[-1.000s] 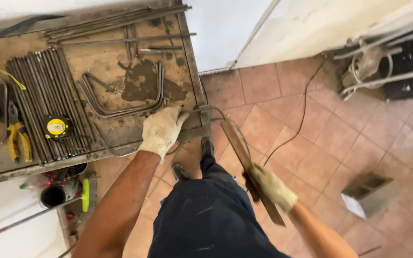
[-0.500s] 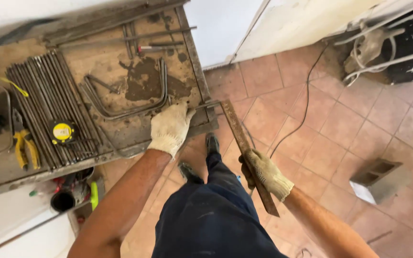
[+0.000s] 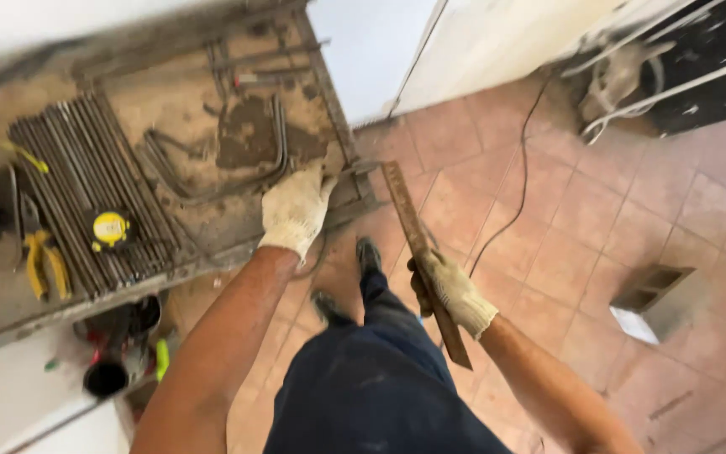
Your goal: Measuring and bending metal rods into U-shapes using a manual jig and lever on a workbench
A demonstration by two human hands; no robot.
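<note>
Rusty flat steel bar (image 3: 420, 252) gripped in the gloved right hand (image 3: 451, 290), its far end at the desk's (image 3: 10, 311) corner.

Bar slants from beside the desk's near right corner down over the tiled floor (image 3: 598, 210), the right hand clenched around its lower half. The gloved left hand (image 3: 296, 210) lies on the desk edge, just beside the bar's upper end; whether it grasps anything cannot be told. Further left on the dusty top sit a bent rod (image 3: 212, 181), a row of straight rods (image 3: 86, 185), a yellow tape measure (image 3: 111, 229) on them and yellow-handled pliers (image 3: 39, 256).
</note>
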